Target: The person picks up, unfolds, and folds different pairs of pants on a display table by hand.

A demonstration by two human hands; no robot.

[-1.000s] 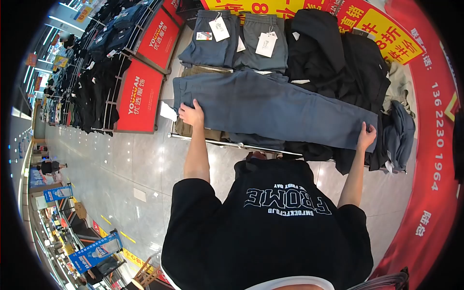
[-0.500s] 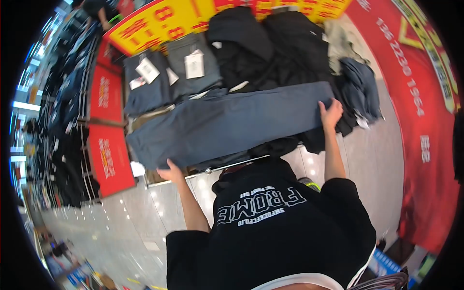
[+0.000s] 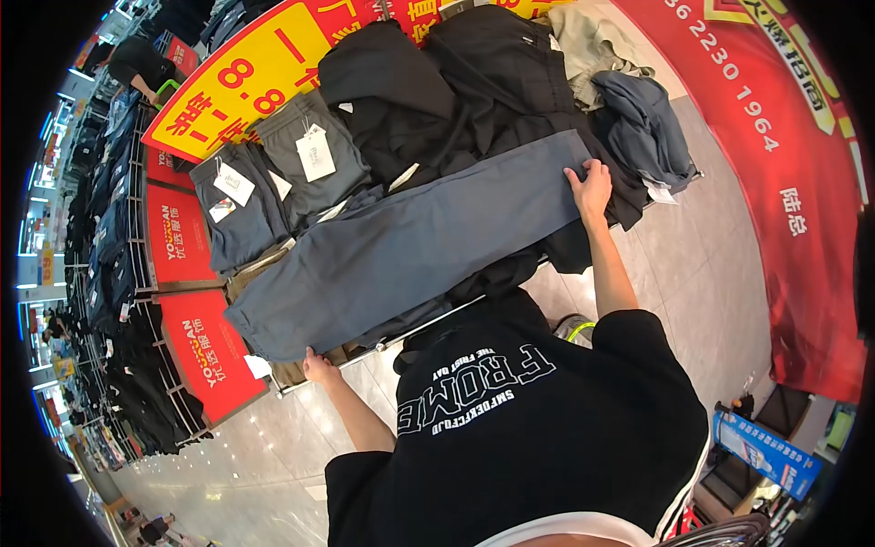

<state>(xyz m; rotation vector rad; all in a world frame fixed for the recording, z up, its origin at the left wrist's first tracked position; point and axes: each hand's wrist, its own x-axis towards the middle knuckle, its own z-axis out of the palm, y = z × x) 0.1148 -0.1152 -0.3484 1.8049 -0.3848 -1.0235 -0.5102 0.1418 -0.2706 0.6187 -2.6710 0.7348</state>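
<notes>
Long blue-grey trousers [image 3: 410, 237] lie folded lengthwise across the display table, waist end at the left. My left hand [image 3: 319, 366] pinches their lower edge near the waist end, with a white tag [image 3: 257, 366] just left of it. At the narrow leg end, my right hand [image 3: 591, 189] grips the fabric, thumb and fingers curled at the edge. Behind the trousers are folded blue-grey trousers [image 3: 248, 223] and grey trousers [image 3: 310, 164] with white tags, and black trousers [image 3: 501, 73]. A crumpled blue-grey garment [image 3: 643, 128] lies at the table's right end.
Red sign panels [image 3: 208, 351] and racks of dark clothes [image 3: 150, 392] stand at the left. A yellow price sign [image 3: 241, 82] borders the table's back. A red banner [image 3: 784, 182] hangs at the right. Another person [image 3: 137, 64] is at the far upper left.
The view has turned, so the table now slants up to the right. My left hand has moved from on top of the waist end to its lower edge. My right hand remains at the leg end.
</notes>
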